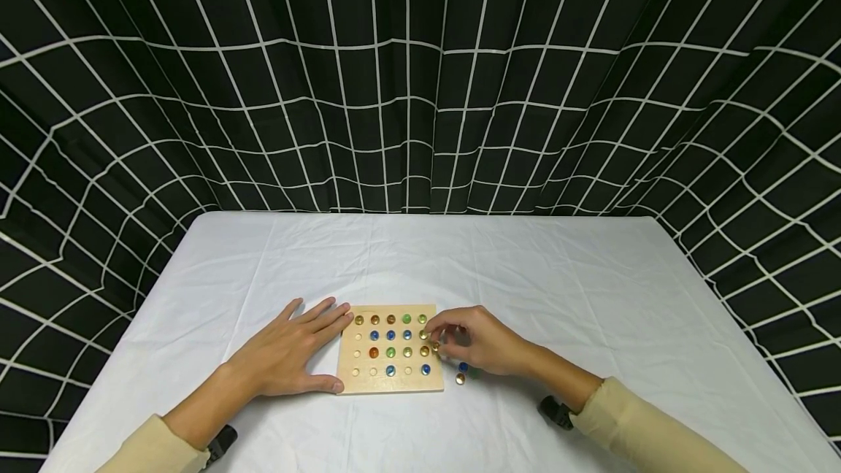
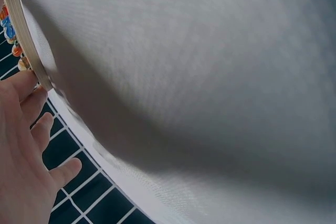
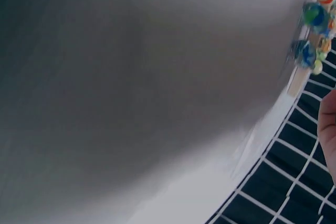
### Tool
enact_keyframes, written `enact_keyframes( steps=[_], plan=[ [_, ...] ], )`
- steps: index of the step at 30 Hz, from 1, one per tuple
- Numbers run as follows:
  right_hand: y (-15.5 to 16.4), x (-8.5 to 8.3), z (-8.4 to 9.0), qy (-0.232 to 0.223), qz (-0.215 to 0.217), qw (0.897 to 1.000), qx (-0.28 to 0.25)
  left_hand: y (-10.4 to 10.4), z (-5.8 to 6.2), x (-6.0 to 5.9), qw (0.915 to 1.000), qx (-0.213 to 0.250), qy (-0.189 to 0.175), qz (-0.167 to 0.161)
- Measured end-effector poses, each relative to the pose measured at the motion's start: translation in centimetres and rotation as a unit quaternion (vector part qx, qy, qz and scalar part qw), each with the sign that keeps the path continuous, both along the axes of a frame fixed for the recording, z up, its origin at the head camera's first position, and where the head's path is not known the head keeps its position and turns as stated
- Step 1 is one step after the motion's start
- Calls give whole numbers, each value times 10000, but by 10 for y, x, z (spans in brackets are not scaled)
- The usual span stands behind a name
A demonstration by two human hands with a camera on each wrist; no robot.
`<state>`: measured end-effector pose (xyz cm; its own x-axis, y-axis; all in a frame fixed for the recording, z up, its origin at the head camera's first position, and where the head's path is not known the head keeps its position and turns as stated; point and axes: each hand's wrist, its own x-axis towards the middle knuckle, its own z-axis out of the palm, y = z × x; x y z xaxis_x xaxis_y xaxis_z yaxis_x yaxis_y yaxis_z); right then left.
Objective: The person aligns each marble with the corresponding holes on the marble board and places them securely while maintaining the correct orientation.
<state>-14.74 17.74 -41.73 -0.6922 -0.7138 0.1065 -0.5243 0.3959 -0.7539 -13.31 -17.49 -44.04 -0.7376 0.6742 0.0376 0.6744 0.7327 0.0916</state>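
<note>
Left hand [image 1: 289,353] lies flat and relaxed, steadying the wooden peg board [image 1: 390,349] on our worktop [image 1: 591,290]. Most holes hold marbles; we judge several in the near-left corner unfilled. Right hand [image 1: 482,341] pinches an amber marble [image 1: 434,346] at the board's right edge, two loose marbles [image 1: 462,373] beside it. Only our head view shows the whole grid; wrist views catch just board edges.

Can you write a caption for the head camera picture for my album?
Left hand steadies a square wooden peg board of coloured glass marbles while the right hand pinches one at its edge.
</note>
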Motion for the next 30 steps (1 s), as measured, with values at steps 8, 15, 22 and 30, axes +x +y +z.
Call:
enact_keyframes(
  steps=[8,15,22,30],
  plan=[
    [-15,4,-1,47,163,9998,-60,0,-1,0,10000,53,64,-16],
    [-29,7,-2,235,315,9992,67,-1,-1,0,9999,56,109,-38],
    [-39,11,0,496,335,9968,524,-1,0,0,10000,-5,52,-54],
    [-42,12,0,586,402,9938,858,-2,-1,0,9999,43,103,-71]
  ],
)
